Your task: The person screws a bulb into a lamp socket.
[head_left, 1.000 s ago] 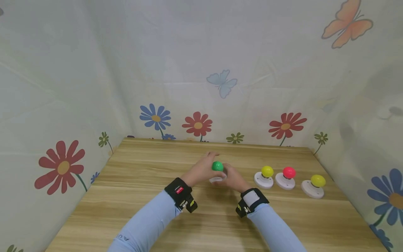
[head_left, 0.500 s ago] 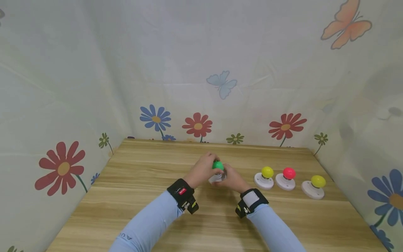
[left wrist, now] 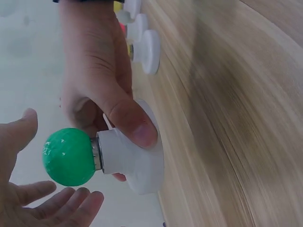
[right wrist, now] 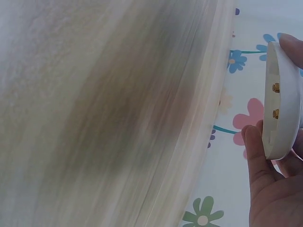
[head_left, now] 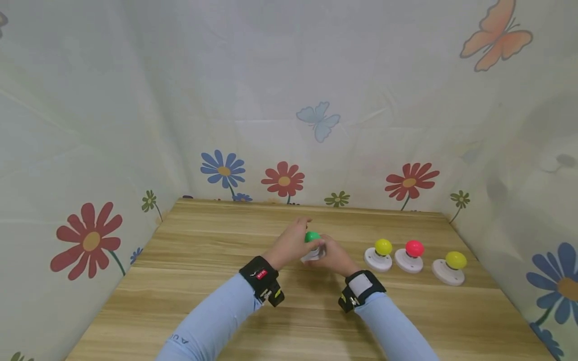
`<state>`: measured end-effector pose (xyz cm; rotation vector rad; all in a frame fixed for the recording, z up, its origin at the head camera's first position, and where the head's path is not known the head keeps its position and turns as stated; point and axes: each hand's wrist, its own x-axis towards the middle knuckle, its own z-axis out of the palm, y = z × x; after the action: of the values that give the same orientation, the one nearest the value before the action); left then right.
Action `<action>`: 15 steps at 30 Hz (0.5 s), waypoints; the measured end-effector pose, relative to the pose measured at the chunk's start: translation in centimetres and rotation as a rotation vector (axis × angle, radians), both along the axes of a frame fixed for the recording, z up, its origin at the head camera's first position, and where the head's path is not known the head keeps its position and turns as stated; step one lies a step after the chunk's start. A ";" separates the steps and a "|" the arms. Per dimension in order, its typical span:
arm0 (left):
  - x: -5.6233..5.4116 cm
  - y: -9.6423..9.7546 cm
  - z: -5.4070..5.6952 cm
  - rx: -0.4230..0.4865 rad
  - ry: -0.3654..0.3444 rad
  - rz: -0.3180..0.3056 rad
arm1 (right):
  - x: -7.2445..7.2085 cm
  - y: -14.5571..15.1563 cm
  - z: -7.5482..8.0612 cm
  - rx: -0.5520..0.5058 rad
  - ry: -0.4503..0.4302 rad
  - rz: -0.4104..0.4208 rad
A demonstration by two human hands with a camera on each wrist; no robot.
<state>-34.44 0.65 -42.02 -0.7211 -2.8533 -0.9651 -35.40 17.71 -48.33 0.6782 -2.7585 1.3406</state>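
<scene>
A green light bulb [left wrist: 69,157] sits in a white lamp socket [left wrist: 146,169] with a round base, a strip of its metal collar showing between the two. My right hand [head_left: 336,256] grips the socket, thumb across the base in the left wrist view. In the right wrist view, the socket's underside [right wrist: 273,101] shows brass screws and stands off the table. Around the bulb, my left hand [head_left: 289,244] has its thumb and fingers spread, and gaps show between them and the bulb in the left wrist view. The head view hides part of the bulb behind that hand.
To the right on the wooden table [head_left: 217,225] stand white sockets with a yellow bulb [head_left: 383,246], a red bulb [head_left: 414,248] and another yellow bulb [head_left: 456,259]. A flower-patterned curtain [head_left: 253,110] hangs behind the table and at both sides.
My left hand's fingers closed over the green bulb half a second ago and are now spread away from it. The right hand stays on the socket in nearly the same place.
</scene>
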 end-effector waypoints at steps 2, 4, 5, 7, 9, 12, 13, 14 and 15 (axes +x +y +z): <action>0.0 0.0 0.0 -0.010 0.014 0.017 | 0.2 -0.1 0.2 -0.014 -0.010 0.012; 0.0 0.0 -0.1 -0.023 0.031 0.021 | 0.2 -0.2 0.4 -0.020 -0.016 0.024; 0.0 0.0 -0.1 -0.032 0.038 0.021 | 0.3 -0.2 0.5 -0.020 -0.017 0.027; -0.1 0.0 -0.1 -0.048 0.047 0.020 | 0.3 -0.2 0.6 -0.009 -0.018 0.019; -0.2 0.1 0.0 -0.061 0.046 0.015 | 0.3 -0.3 0.6 0.003 -0.022 0.009; -0.3 0.2 0.1 -0.071 0.044 -0.002 | 0.2 -0.2 0.5 0.020 -0.010 -0.002; -0.3 0.2 0.2 -0.069 0.045 -0.013 | 0.1 -0.2 0.4 0.022 -0.005 -0.003; -0.4 0.2 0.3 -0.071 0.048 -0.024 | 0.0 -0.2 0.4 0.021 -0.002 -0.003; -0.4 0.3 0.3 -0.072 0.055 -0.036 | 0.0 -0.1 0.3 0.021 0.007 -0.003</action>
<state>-34.85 0.94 -41.73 -0.7950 -2.8502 -0.8368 -35.42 17.58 -48.02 0.6782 -2.7713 1.3080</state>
